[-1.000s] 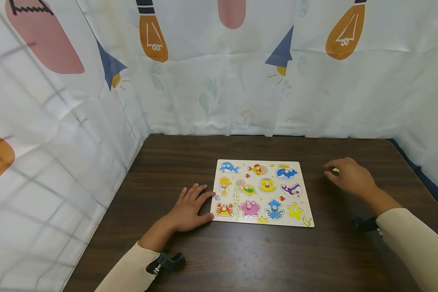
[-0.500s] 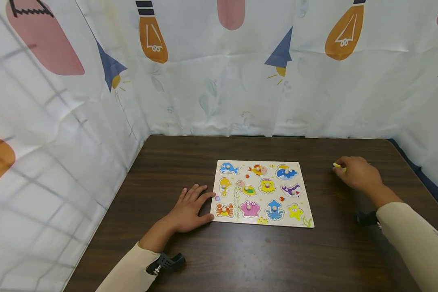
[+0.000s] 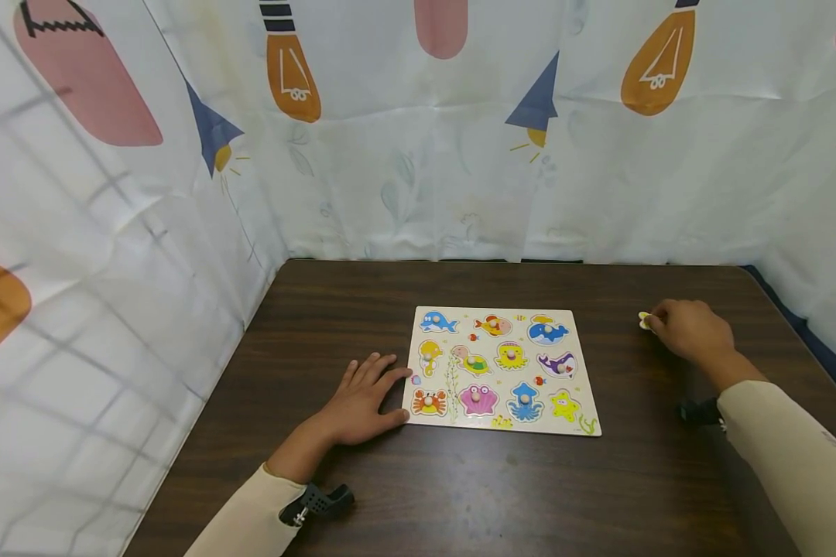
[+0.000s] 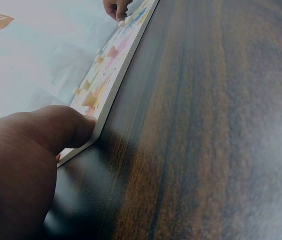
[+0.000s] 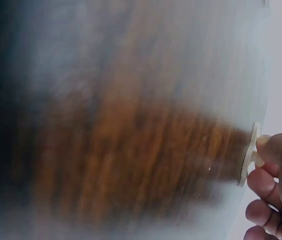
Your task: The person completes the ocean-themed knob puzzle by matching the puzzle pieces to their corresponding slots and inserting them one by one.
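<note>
A pale wooden puzzle board [image 3: 465,319] with colourful sea animals and small knobs lies on the brown table. The left hand [image 3: 364,402] rests at its left side, fingers spread, with forefinger and thumb at the board's edge. In the left wrist view the thumb [image 4: 63,125] lies at the board's corner. Off to the right, the right hand [image 3: 693,333] pinches a small yellow puzzle piece [image 3: 644,320] by its knob. In the right wrist view this thin piece [image 5: 248,155] is seen edge-on, close over the table; fingers hide part of it in the head view.
The dark wood-grain table [image 3: 501,495] extends around the board. A white printed curtain [image 3: 418,178] hangs along the back and both sides. The yellow star [image 3: 564,404] at the board's lower right shows no knob.
The right hand has moved to the right, farther from the board, with the yellow puzzle piece, and has then slowed. The left hand and the board have stayed in place.
</note>
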The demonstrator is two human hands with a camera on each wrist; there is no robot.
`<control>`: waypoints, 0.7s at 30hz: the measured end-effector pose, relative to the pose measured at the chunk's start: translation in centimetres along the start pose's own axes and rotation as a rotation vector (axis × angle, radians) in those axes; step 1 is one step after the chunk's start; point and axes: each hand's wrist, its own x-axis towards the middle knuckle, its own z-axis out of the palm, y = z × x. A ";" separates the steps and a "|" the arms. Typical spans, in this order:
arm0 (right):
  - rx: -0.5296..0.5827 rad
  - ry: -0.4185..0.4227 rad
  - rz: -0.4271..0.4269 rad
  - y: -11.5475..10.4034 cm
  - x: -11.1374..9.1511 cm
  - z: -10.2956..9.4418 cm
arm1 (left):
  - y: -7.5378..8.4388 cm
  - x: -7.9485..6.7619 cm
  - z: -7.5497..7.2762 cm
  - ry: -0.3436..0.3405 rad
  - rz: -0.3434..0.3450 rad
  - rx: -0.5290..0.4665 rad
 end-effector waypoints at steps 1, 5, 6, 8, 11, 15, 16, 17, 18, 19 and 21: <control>0.004 0.002 -0.009 0.0 0.0 0.0 | 0.0 0.0 0.0 -0.001 0.001 -0.001; 0.014 0.019 -0.068 -0.4 -0.3 0.2 | 0.0 0.1 0.1 0.000 0.002 0.000; 0.017 0.020 -0.080 -0.6 -0.4 0.2 | 0.0 0.1 0.1 0.000 0.003 -0.002; 0.022 0.027 -0.101 -1.1 -0.6 0.3 | -0.1 0.1 0.1 -0.003 0.005 -0.002; 0.031 0.047 -0.137 -2.1 -1.1 0.4 | -0.1 0.1 0.0 -0.008 0.010 -0.009; 0.029 0.090 -0.211 -3.5 -2.1 0.6 | -0.1 0.1 -0.1 -0.014 0.011 -0.011; 0.026 0.097 -0.228 -3.8 -2.4 0.6 | -0.1 0.1 -0.1 -0.014 0.012 -0.011; 0.023 0.102 -0.242 -4.2 -2.6 0.7 | 0.0 0.1 -0.2 -0.014 0.011 -0.009; 0.018 0.106 -0.254 -4.5 -2.8 0.7 | 0.0 0.1 -0.2 -0.014 0.012 -0.006; 0.016 0.108 -0.263 -4.8 -3.1 0.8 | 0.0 0.1 -0.2 -0.014 0.012 -0.006; 0.012 0.106 -0.278 -5.5 -3.5 0.9 | 0.0 0.1 -0.2 -0.012 0.015 -0.007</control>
